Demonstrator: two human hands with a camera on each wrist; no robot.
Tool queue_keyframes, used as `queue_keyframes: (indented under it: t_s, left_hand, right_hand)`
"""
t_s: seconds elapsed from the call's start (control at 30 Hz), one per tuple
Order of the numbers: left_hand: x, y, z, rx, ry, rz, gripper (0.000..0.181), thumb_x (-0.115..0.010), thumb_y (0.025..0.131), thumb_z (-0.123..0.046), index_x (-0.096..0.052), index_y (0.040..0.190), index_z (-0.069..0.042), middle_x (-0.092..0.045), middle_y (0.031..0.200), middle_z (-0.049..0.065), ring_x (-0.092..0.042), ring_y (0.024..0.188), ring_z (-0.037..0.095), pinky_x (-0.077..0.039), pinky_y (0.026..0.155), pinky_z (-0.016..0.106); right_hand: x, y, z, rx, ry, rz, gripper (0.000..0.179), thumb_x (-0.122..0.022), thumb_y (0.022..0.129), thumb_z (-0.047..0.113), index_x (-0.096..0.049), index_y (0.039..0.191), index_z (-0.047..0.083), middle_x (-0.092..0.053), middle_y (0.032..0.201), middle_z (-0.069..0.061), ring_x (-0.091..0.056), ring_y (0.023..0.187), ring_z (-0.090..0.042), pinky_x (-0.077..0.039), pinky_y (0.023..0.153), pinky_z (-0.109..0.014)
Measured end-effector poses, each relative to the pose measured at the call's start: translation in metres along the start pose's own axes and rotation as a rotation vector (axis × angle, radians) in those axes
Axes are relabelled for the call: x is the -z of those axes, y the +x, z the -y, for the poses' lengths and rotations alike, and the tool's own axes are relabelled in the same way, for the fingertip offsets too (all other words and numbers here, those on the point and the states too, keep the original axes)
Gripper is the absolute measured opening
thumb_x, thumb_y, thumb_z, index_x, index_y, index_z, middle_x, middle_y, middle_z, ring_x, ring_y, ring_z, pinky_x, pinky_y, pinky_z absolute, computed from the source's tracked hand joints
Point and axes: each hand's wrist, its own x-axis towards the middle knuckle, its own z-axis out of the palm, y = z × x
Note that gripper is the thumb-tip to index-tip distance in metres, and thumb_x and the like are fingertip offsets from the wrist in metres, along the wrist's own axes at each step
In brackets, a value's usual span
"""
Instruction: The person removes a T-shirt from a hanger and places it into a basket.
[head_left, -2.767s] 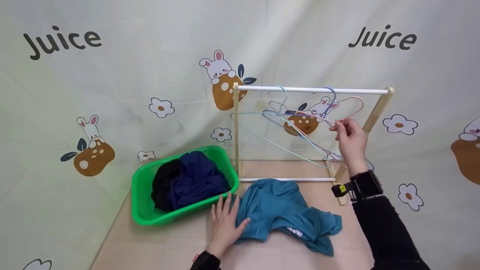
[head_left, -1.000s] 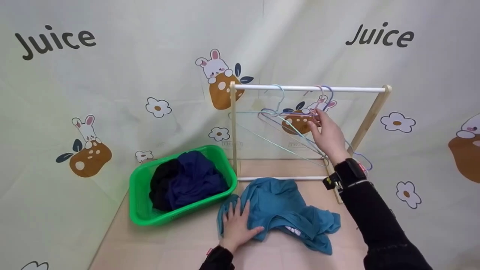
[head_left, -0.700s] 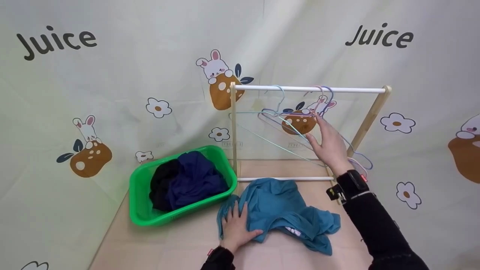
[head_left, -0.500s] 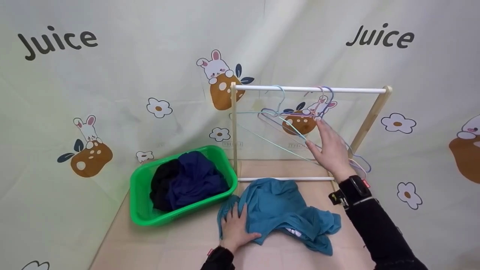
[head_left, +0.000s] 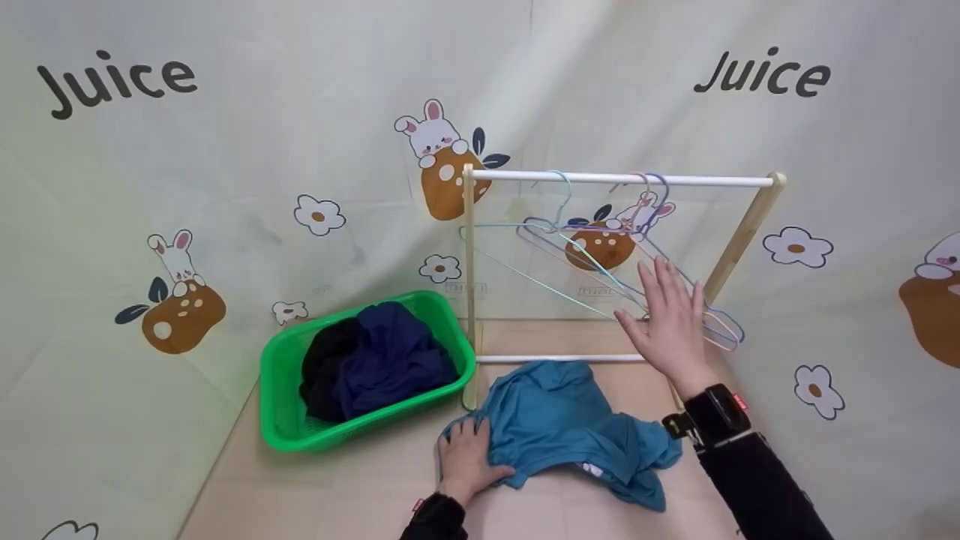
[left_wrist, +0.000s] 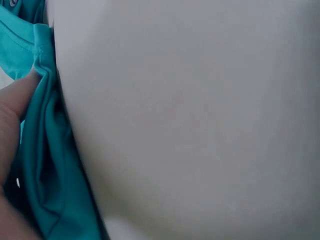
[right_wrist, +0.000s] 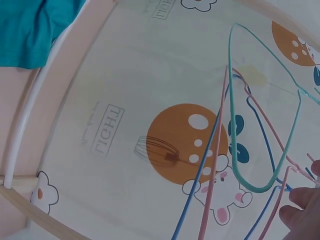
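Observation:
Folds of a crumpled teal shirt (head_left: 555,412) are gripped at their left end by my left hand (head_left: 465,459), whose fingers are bent. In the left wrist view the thumb presses on bunched teal cloth (left_wrist: 42,125). My right hand (head_left: 673,322) hovers with spread fingers, holding nothing, in front of the clothes rack. Three wire hangers hang from the rack's white rail (head_left: 720,181): a mint one (head_left: 566,193), a pink one (right_wrist: 212,170) and a blue one (head_left: 666,199). The pink and blue hooks are side by side, nearest my right hand.
A green basket (head_left: 274,397) with dark blue and black clothes stands left of the rack, close to its left post (head_left: 470,262). The rack's lower bar (head_left: 555,358) runs behind the shirt. A printed curtain (head_left: 322,135) closes off the back.
My right hand has hooked the pink hanger on the rail, let it go and drawn back downward. My left hand has moved onto the shirt, bent its fingers and shifted the cloth slightly nearer.

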Motion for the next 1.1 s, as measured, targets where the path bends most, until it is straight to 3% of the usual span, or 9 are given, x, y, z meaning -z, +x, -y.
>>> queue_keyframes:
  t_s: [0.17,0.33,0.57,0.73,0.9,1.1]
  left_hand:
    - [-0.003,-0.002,-0.001,-0.008,-0.034,-0.046,0.076,-0.085,0.064,-0.059,-0.062,0.117,-0.010,-0.057,0.113,0.013,-0.050,0.106,0.035,-0.040,0.084,0.056]
    - [-0.003,-0.001,-0.003,0.020,-0.069,-0.032,0.059,-0.086,0.071,-0.049,-0.064,0.109,-0.011,-0.059,0.098,0.008,-0.053,0.093,0.028,-0.040,0.073,0.048]
    - [-0.003,-0.003,-0.005,0.037,-0.072,-0.047,0.041,-0.084,0.077,-0.038,-0.066,0.103,-0.011,-0.060,0.092,0.007,-0.057,0.091,0.029,-0.043,0.072,0.048]
    - [-0.004,-0.004,-0.001,0.034,-0.122,-0.127,0.026,-0.080,0.082,-0.028,-0.064,0.095,-0.012,-0.054,0.089,0.006,-0.058,0.085,0.027,-0.045,0.067,0.045]
    - [-0.001,-0.003,0.002,0.038,-0.235,-0.220,0.024,-0.077,0.083,-0.018,-0.066,0.102,-0.010,-0.053,0.099,0.009,-0.058,0.090,0.029,-0.050,0.072,0.046]
    - [0.009,0.000,-0.002,0.006,-0.381,-0.318,0.032,-0.074,0.085,-0.007,-0.065,0.115,-0.002,-0.064,0.106,0.015,-0.061,0.099,0.034,-0.049,0.086,0.047]
  right_hand:
    - [0.000,-0.013,-0.001,-0.014,-0.012,0.012,0.079,-0.064,0.091,0.044,-0.032,0.154,0.007,-0.023,0.160,-0.020,-0.016,0.147,-0.040,0.003,0.114,-0.062]
    - [-0.002,-0.028,-0.003,-0.033,-0.012,0.024,0.080,-0.066,0.091,0.042,-0.031,0.154,0.008,-0.018,0.162,-0.019,-0.011,0.148,-0.038,0.004,0.115,-0.061]
    - [-0.006,-0.054,-0.006,-0.017,-0.017,-0.058,0.080,-0.066,0.089,0.040,-0.033,0.154,0.007,-0.020,0.161,-0.020,-0.014,0.148,-0.039,0.002,0.115,-0.061]
    - [-0.010,-0.075,-0.009,-0.005,0.001,-0.109,0.078,-0.059,0.092,0.048,-0.031,0.155,0.009,-0.019,0.162,-0.016,-0.014,0.148,-0.037,0.000,0.115,-0.062]
    - [-0.016,-0.095,-0.013,-0.012,0.017,-0.121,0.077,-0.047,0.097,0.057,-0.031,0.155,0.008,-0.023,0.160,-0.021,-0.015,0.147,-0.040,-0.001,0.115,-0.062]
    - [-0.023,-0.119,-0.018,-0.061,0.037,-0.080,0.074,-0.059,0.094,0.041,-0.032,0.154,0.006,-0.021,0.161,-0.020,-0.013,0.148,-0.037,0.001,0.116,-0.059]
